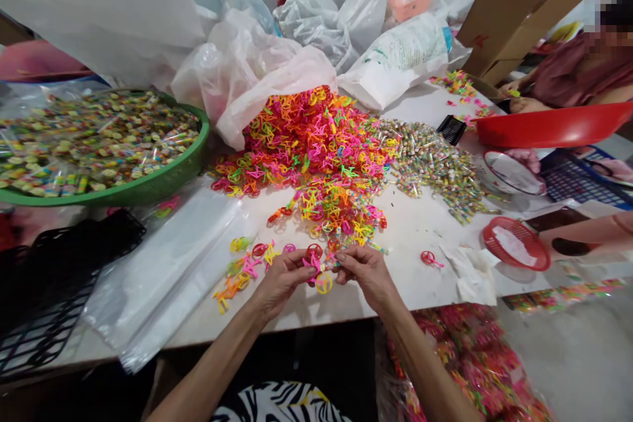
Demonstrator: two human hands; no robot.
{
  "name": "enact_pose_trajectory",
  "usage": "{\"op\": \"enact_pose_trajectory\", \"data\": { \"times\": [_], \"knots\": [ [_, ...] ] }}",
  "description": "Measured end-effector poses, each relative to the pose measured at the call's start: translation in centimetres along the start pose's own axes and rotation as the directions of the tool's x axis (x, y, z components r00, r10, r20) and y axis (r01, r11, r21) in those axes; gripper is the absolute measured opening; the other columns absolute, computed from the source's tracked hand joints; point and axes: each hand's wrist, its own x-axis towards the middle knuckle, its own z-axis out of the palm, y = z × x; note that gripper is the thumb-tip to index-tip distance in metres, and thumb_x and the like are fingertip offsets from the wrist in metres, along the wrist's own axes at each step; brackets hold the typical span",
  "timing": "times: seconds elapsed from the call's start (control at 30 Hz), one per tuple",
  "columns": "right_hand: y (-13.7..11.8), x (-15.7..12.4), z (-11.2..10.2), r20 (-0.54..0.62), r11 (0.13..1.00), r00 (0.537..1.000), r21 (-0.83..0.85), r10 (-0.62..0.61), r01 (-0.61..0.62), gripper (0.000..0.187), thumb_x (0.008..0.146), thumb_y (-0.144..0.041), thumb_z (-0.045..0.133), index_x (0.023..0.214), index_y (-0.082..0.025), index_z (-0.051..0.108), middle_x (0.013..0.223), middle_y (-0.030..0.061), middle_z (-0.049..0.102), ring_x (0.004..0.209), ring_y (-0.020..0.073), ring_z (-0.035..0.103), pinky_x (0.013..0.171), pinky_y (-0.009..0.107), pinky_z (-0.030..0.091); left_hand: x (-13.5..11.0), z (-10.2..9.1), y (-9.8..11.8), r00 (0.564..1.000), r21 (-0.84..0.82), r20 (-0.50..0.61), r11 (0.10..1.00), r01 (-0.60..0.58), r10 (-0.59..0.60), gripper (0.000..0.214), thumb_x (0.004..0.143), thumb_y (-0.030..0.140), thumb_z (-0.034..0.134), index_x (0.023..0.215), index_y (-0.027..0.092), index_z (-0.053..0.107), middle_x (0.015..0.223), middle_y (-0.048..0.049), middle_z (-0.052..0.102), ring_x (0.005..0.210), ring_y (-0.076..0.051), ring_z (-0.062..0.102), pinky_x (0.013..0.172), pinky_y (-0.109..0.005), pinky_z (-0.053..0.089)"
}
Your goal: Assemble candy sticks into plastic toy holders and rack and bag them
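Note:
My left hand point(287, 277) is closed, its thumb and fingers pinching a small pink plastic toy point(310, 270). A red spoked wheel point(314, 251) and a yellow spoked wheel point(324, 283) show close beside it. On the other side my right hand point(366, 277) pinches a small striped candy tube point(330, 265) against the toys, partly covered by the fingers. Just beyond both hands lies a small heap of toys and tubes point(341, 208). Several loose toys point(247, 267) are spread left of my left hand.
A large toy pile point(316, 138) spills from a plastic bag point(267, 79), with candy tubes point(435, 158) beside it. At left stand a green basin point(200, 151) and flat clear bags point(168, 264). A red basket point(541, 257) is at right. Two people sit beyond the table.

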Motion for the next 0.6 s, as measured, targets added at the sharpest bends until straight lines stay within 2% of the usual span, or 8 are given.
{"op": "enact_pose_trajectory", "data": {
  "times": [0.23, 0.37, 0.47, 0.53, 0.57, 0.6],
  "knots": [
    [0.9, -0.6, 0.0, 0.038, 0.999, 0.998, 0.005, 0.054, -0.054, 0.027, 0.06, -0.039, 0.074, 0.068, -0.013, 0.067, 0.053, 0.0027, 0.065, 0.04, 0.0097, 0.054, 0.043, 0.021, 0.044, 0.0, 0.0, -0.6, 0.998, 0.078, 0.056, 0.997, 0.0, -0.004, 0.025, 0.063, 0.024, 0.071, 0.085, 0.014, 0.068, 0.069, -0.0026, 0.063, 0.061, -0.01, 0.052, 0.058, -0.022, 0.041],
    [1.1, -0.9, 0.6, -0.014, 0.976, 0.996, -0.2, -0.092, 0.087, 0.026, 0.064, -0.04, 0.071, 0.068, -0.015, 0.067, 0.047, 0.0013, 0.061, 0.043, 0.0125, 0.056, 0.048, 0.024, 0.046, 0.4, -0.3, -1.6, 0.995, 0.216, -0.059, 0.974, -0.068, 0.083, 0.026, 0.059, 0.029, 0.074, 0.08, 0.014, 0.068, 0.065, -0.0016, 0.062, 0.057, -0.01, 0.05, 0.054, -0.023, 0.038],
    [1.4, -0.4, 0.9, -0.005, 0.948, 0.991, -0.293, -0.133, 0.126, 0.026, 0.069, -0.043, 0.067, 0.069, -0.017, 0.067, 0.045, 0.0013, 0.059, 0.045, 0.0144, 0.056, 0.05, 0.026, 0.046, 0.3, -0.8, -1.3, 0.994, 0.328, -0.055, 0.942, -0.072, 0.095, 0.03, 0.062, 0.034, 0.071, 0.085, 0.015, 0.068, 0.065, -0.0019, 0.062, 0.057, -0.012, 0.05, 0.055, -0.024, 0.038],
    [1.4, 0.3, 0.6, 0.003, 0.93, 0.986, -0.331, -0.168, 0.16, 0.027, 0.07, -0.044, 0.065, 0.077, -0.018, 0.068, 0.056, 0.0037, 0.063, 0.047, 0.0144, 0.056, 0.049, 0.027, 0.046, 0.4, -1.2, 0.2, 0.984, 0.503, -0.046, 0.856, -0.124, 0.17, 0.035, 0.067, 0.034, 0.066, 0.097, 0.017, 0.066, 0.073, -0.0035, 0.064, 0.063, -0.015, 0.054, 0.06, -0.027, 0.041],
    [1.2, 0.7, 0.4, -0.011, 0.907, 0.975, -0.369, -0.224, 0.204, 0.028, 0.07, -0.044, 0.065, 0.084, -0.019, 0.068, 0.069, 0.0058, 0.066, 0.048, 0.0135, 0.056, 0.05, 0.028, 0.047, 0.7, -1.6, 1.3, 0.962, 0.608, -0.055, 0.773, -0.181, 0.268, 0.035, 0.069, 0.033, 0.064, 0.102, 0.019, 0.065, 0.081, -0.0047, 0.065, 0.07, -0.017, 0.056, 0.065, -0.028, 0.042],
    [1.1, 1.1, 0.1, -0.042, 0.872, 0.952, -0.416, -0.302, 0.258, 0.03, 0.07, -0.043, 0.065, 0.091, -0.021, 0.068, 0.086, 0.0078, 0.066, 0.05, 0.0123, 0.055, 0.052, 0.029, 0.048, 1.4, -1.9, 2.7, 0.917, 0.713, -0.069, 0.662, -0.23, 0.393, 0.034, 0.071, 0.031, 0.062, 0.104, 0.021, 0.063, 0.09, -0.0058, 0.065, 0.079, -0.018, 0.057, 0.072, -0.029, 0.042]
  ]
}}
